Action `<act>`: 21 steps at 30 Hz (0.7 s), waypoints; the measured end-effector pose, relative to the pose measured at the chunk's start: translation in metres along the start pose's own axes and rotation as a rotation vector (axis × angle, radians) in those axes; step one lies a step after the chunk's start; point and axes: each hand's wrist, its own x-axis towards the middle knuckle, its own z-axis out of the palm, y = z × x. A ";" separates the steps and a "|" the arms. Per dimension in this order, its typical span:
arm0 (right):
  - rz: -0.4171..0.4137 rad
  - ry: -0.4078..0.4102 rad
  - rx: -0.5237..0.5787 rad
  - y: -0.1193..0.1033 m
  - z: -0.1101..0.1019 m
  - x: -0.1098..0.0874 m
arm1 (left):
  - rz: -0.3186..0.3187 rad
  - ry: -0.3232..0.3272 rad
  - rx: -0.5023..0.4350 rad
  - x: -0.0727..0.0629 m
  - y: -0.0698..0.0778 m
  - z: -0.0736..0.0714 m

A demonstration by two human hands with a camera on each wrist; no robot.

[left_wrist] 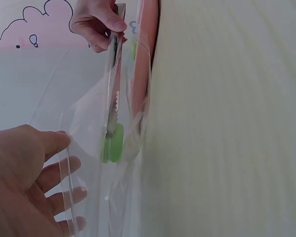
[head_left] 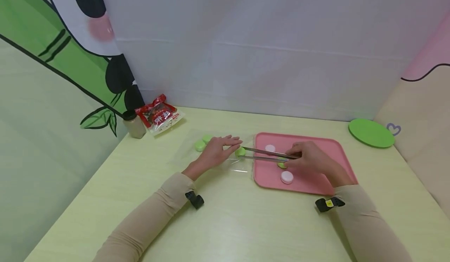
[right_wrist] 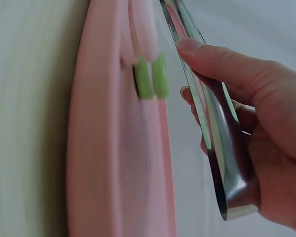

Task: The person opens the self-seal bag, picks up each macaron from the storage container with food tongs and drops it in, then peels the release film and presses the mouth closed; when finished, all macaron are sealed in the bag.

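Observation:
My left hand (head_left: 219,150) holds the edge of a clear plastic bag (left_wrist: 84,123). Metal tongs (right_wrist: 227,143) are in my right hand (head_left: 313,158), their tips reaching left to the bag's mouth. Between those tips sits a green macaron (left_wrist: 113,143), close to the left fingertips. Two more green macarons (head_left: 200,145) lie left of the left hand, on or in the bag. On the pink tray (head_left: 316,186), beneath the tongs, are another green macaron (right_wrist: 152,76), partly hidden, and two pale pink macarons (head_left: 286,177).
A red snack packet (head_left: 159,115) and a dark-lidded jar (head_left: 134,125) stand at the table's back left corner. At the back right, a green round disc (head_left: 371,133) lies by the wall. A printed cloth (head_left: 246,59) hangs behind the table.

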 end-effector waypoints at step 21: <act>-0.122 -0.059 -0.026 -0.045 0.040 0.044 | -0.005 0.003 -0.012 -0.001 0.000 0.003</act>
